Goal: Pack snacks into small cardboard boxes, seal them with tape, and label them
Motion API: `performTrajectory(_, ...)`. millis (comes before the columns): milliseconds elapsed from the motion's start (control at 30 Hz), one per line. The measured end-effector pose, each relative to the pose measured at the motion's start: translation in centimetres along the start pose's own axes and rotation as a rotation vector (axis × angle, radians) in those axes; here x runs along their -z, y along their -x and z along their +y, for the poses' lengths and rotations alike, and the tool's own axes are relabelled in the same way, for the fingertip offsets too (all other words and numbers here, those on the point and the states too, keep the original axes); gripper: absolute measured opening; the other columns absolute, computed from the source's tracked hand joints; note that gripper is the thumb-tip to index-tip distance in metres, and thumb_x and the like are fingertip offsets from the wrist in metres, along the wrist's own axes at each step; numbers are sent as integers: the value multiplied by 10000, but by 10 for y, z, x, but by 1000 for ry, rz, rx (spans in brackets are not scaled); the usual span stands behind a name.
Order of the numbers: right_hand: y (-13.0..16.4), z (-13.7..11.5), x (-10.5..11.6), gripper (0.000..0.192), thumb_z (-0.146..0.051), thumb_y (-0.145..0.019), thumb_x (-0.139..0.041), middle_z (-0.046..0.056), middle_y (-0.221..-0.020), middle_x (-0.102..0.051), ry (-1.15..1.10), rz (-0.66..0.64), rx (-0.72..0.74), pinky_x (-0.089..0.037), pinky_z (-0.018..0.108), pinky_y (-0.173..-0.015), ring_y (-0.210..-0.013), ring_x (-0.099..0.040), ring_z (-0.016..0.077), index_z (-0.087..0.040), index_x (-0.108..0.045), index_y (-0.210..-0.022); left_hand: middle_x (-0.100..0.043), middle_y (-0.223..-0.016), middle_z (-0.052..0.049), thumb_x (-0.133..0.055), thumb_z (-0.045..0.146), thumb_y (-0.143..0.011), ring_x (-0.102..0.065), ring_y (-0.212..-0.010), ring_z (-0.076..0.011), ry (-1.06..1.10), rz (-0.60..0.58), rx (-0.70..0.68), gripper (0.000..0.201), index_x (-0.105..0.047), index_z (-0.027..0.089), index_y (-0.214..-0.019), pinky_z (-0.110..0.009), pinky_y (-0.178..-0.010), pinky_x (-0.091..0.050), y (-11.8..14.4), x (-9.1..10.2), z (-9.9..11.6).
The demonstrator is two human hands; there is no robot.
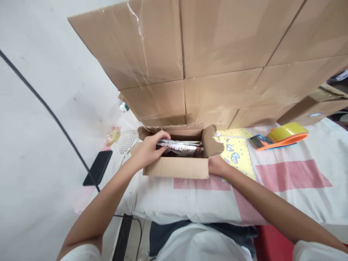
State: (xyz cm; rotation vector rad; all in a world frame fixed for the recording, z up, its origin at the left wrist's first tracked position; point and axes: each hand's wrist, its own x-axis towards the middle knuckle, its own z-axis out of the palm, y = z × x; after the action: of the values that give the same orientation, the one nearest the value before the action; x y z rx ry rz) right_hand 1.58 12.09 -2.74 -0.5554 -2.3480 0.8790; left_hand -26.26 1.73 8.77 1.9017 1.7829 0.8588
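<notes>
A small open cardboard box (176, 168) sits on the bed-like surface in front of me, its flaps folded outward. Inside stand several flat, glossy printed packets (182, 149), white and dark with partly readable lettering. My left hand (151, 148) reaches over the box's left side and pinches the left end of the packets between thumb and fingers. Against the box's right side, below the right flap (212, 142), rests my right hand (218, 165); the flap and box hide its fingers.
Large taped cardboard (154, 47) rises behind the box. An orange tape dispenser with yellow tape (288, 136) lies right, beside a yellow printed patch (239, 152). Left are a white perforated object (128, 141), a black phone (98, 168) and a hanging dark cable (51, 111).
</notes>
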Motion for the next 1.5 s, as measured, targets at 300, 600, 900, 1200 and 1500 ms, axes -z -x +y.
performTrajectory(300,8,10,1,520,-537,-749,-802,117,-1238,-691,-34,40,25,-463,588,-1144,-1310,-560,412,-253,-719,-1176,-782,-1108,-106,-616,399,-925,-688,-1093,-383,-482,39,20,249,-799,270,-1034,-596,-1095,-436,14,-2,13)
performTrajectory(600,8,-12,21,682,-681,-989,-459,2,-1725,-123,-94,165,285,-282,630,-1255,-1585,-203,361,-460,-300,-1614,-387,-1630,-209,-615,984,-522,-404,-1487,-474,105,380,20,1371,-222,310,-1649,-645,-1236,-285,102,8,-65)
performTrajectory(900,-7,-32,37,537,-634,-1033,-391,30,-1730,-186,-58,146,230,-269,641,-1249,-1585,-219,364,-383,-409,-1506,-355,-1640,-224,-769,894,-421,-367,-1514,-469,266,290,-90,1390,-296,331,-1600,-641,-1238,-291,93,-9,-81)
performTrajectory(1200,-24,-34,60,539,-529,-1033,-478,150,-1508,-411,77,124,218,-413,597,-1156,-1422,-426,356,-295,-452,-1517,-388,-1506,-122,-63,831,-904,-523,-1282,-325,-12,232,-161,908,-678,309,-1319,-547,-1158,-423,57,18,-51)
performTrajectory(1500,-27,-32,48,508,-536,-1045,-437,131,-1512,-454,108,84,268,-366,637,-1177,-1444,-390,370,-296,-487,-1490,-492,-1349,-133,-180,712,-1004,-530,-1215,-278,-166,221,12,765,-422,285,-1591,-477,-1097,-437,18,12,-45)
